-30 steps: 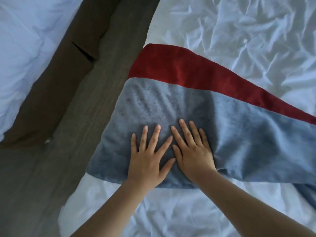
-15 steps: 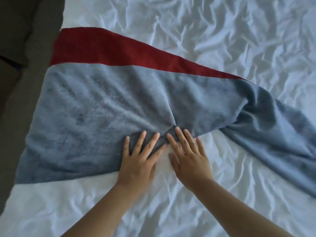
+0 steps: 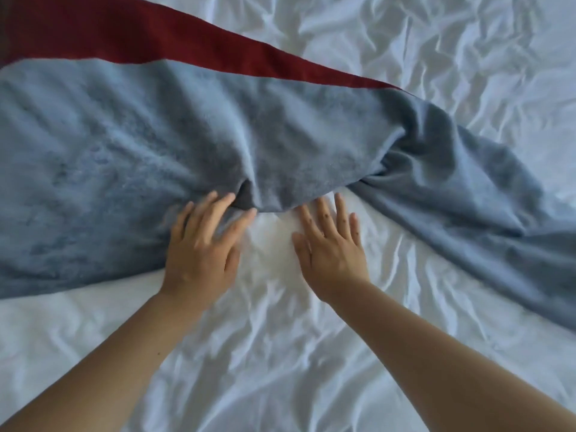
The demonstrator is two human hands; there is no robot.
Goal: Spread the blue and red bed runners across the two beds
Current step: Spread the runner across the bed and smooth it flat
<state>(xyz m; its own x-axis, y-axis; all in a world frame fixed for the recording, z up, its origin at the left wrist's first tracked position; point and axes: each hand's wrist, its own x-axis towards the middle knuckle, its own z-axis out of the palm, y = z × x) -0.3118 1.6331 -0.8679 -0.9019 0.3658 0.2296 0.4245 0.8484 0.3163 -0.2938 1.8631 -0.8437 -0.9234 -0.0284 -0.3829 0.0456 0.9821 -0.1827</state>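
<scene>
Sheet, white and wrinkled (image 3: 389, 42), fills frame. Plush blue-and-red fabric bed runner (image 3: 140, 145) crosses upper left to right edge, bunched mid-frame. Left hand (image 3: 202, 244) flat on its lower edge, fingers splayed; right hand (image 3: 333, 244) flat on sheet, fingers released, fingertips at runner's edge.
</scene>
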